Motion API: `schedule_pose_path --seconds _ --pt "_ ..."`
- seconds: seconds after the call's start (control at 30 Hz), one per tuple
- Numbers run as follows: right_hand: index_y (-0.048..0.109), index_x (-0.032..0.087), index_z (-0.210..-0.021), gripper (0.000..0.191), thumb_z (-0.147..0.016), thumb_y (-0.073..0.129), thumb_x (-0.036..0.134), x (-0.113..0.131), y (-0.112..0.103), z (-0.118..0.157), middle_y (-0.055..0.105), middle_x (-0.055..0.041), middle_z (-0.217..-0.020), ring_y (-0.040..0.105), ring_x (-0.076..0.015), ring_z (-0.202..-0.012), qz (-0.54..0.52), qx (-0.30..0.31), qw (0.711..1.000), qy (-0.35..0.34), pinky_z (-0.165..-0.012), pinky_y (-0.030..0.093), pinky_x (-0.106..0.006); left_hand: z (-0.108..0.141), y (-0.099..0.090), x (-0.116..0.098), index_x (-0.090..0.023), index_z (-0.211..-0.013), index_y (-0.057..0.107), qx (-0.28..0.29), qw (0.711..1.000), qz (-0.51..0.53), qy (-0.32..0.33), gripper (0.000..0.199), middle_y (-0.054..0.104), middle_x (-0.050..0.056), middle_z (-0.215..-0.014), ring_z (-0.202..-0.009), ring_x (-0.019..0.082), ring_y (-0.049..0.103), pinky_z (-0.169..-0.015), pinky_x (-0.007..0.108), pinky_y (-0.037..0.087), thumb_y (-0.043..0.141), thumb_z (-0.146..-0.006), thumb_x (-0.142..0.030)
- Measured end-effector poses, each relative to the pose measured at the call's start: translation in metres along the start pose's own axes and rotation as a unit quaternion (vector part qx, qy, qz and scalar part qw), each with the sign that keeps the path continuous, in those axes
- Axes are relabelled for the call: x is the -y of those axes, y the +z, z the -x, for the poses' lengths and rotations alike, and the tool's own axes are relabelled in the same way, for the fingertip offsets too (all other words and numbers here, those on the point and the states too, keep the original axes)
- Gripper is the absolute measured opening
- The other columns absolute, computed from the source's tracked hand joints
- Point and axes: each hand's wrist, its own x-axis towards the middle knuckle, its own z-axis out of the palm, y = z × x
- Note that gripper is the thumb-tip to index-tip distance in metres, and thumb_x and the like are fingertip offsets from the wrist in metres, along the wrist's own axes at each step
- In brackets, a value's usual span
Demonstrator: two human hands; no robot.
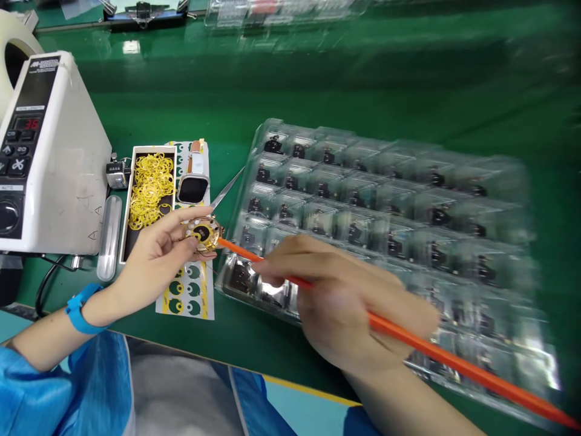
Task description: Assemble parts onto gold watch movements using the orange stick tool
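White machine (49,157) at left on green table (190,103): red display reads "36"; other label text too blurred to read. Left hand (157,254), fingers pinching small round gold part (204,233) at its rim. Right hand (345,303), fingers pressed around orange stick (454,360); stick tip touches part. Clear plastic tray (512,175) lies under right hand.

An electronics assembly line: green bench mat (363,79); clear parts tray (499,181); tape dispenser machine (59,151).
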Motion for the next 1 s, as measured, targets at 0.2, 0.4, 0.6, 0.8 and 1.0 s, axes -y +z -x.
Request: schedule_pose_path --seconds 0.2,0.4,0.6,0.8,1.0 --pt "0.064 0.021 -0.093 0.016 -0.091 0.054 0.009 0.006 0.010 -0.003 0.065 0.0013 -0.072 0.060 -0.0100 -0.058 0.031 -0.008 0.995 0.093 -0.052 0.048 -0.021 0.001 0.004 0.002 -0.017 -0.113 0.062 0.010 1.000 0.012 -0.011 0.031 0.069 0.001 -0.090 -0.088 0.016 0.069 -0.082 0.028 0.061 0.058 -0.084 -0.010" --pt "0.061 0.020 -0.095 0.017 -0.092 0.051 0.007 0.006 0.017 -0.002 0.069 -0.0013 -0.075 0.065 -0.0125 -0.062 0.109 -0.004 0.993 0.042 -0.055 0.052 -0.023 0.001 0.006 0.007 -0.019 -0.115 0.061 0.005 0.999 -0.008 -0.036 0.034 0.066 0.000 -0.082 -0.082 0.016 0.068 -0.084 0.032 0.060 0.058 -0.082 -0.012" --pt "0.059 0.010 -0.103 0.015 -0.091 0.053 0.004 -0.003 0.021 -0.002 0.072 -0.0105 -0.077 0.063 -0.0186 -0.062 0.280 0.042 0.941 -0.183 -0.055 0.053 -0.029 0.000 0.005 0.003 -0.017 -0.112 0.062 0.007 0.999 0.004 -0.033 0.031 0.073 0.003 -0.093 -0.092 0.020 0.070 -0.085 0.033 0.059 0.055 -0.082 -0.010" --pt "0.061 0.009 -0.096 0.018 -0.095 0.044 0.004 -0.003 0.020 -0.008 0.069 -0.0077 -0.068 0.057 -0.0176 -0.055 0.340 0.074 0.904 -0.247 -0.050 0.049 -0.030 -0.001 0.004 -0.001 -0.018 -0.105 0.066 0.003 0.999 0.020 -0.038 0.035 0.074 0.000 -0.093 -0.096 0.019 0.071 -0.078 0.027 0.060 0.050 -0.078 -0.002" --pt "0.061 0.019 -0.101 0.017 -0.093 0.051 0.008 0.000 0.013 -0.004 0.068 -0.0041 -0.075 0.059 -0.0147 -0.059 0.239 0.013 0.959 -0.150 -0.049 0.049 -0.027 -0.002 0.002 -0.002 -0.018 -0.099 0.068 -0.010 0.998 0.054 -0.037 0.024 0.073 0.001 -0.091 -0.077 0.015 0.072 -0.070 0.025 0.062 0.063 -0.078 -0.008"
